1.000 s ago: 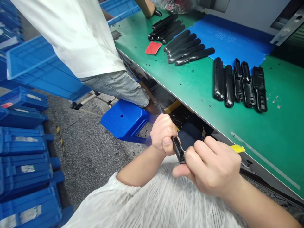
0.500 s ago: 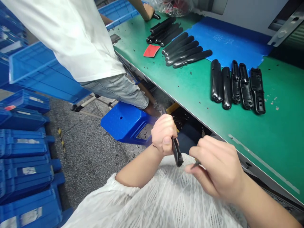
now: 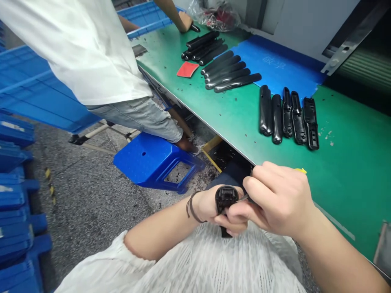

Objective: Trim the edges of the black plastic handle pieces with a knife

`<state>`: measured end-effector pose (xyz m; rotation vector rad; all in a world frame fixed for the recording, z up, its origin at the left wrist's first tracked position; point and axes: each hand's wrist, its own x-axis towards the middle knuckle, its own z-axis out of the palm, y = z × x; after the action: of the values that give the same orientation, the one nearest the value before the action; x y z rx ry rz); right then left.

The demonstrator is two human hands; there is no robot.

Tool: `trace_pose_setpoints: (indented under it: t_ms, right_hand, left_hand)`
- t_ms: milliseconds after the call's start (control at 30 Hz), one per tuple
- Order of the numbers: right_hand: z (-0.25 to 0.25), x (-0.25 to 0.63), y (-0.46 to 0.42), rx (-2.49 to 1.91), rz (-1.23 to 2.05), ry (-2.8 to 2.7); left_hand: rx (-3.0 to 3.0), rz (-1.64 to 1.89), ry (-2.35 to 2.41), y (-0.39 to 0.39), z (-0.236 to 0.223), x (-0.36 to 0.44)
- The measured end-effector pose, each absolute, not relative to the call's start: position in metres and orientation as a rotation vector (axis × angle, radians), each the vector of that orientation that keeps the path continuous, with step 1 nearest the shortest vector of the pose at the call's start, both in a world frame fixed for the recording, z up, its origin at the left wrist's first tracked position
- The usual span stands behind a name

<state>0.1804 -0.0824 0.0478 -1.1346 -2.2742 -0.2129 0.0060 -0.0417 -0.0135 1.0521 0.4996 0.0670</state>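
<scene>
My left hand (image 3: 209,204) is wrapped round a black plastic handle shell (image 3: 226,197) above my lap. The shell's hollow, ribbed end faces up toward me, and its lower end sticks out below my fingers. In my right hand (image 3: 276,199) is a knife with a thin metal blade (image 3: 243,198), its tip touching or very close to the shell's rim. Most of the knife is hidden in the fist; a yellow bit (image 3: 301,171) shows behind it, perhaps the knife's end. The two hands meet at the shell.
Several black handle shells (image 3: 276,118) lie on the green bench (image 3: 342,179), with more shells (image 3: 232,73) near a blue sheet (image 3: 269,57) and a red square (image 3: 187,69). A blue stool (image 3: 146,156), a co-worker in a white shirt (image 3: 91,53) and blue crates (image 3: 15,228) are left.
My left hand has turned the shell so its hollow end faces up. My right hand has moved left and up, bringing the blade to the shell's rim. The view has shifted slightly.
</scene>
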Motion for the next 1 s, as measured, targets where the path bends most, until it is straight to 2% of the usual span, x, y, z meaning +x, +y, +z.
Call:
trace_pose_setpoints:
  t_ms: [133, 400, 700, 900, 1000]
  right_hand:
    - [0.054, 0.184, -0.085, -1.199, -0.243, -2.270]
    - [0.056, 0.187, -0.085, -1.230, -0.205, -2.341]
    - [0.045, 0.184, -0.089, -1.191, -0.380, -2.255]
    - [0.039, 0.188, -0.093, -0.991, -0.214, -2.273]
    - [0.032, 0.199, -0.099, -1.071, -0.199, -2.272]
  left_hand:
    - [0.719, -0.197, 0.179, -0.045, -0.005, 0.008]
    - [0.663, -0.176, 0.191, -0.045, -0.002, 0.003]
    - [0.544, -0.159, 0.168, -0.046, -0.011, 0.003]
    - [0.516, -0.182, 0.100, -0.041, -0.019, 0.006]
    - [0.498, -0.173, 0.082, -0.037, -0.024, 0.006]
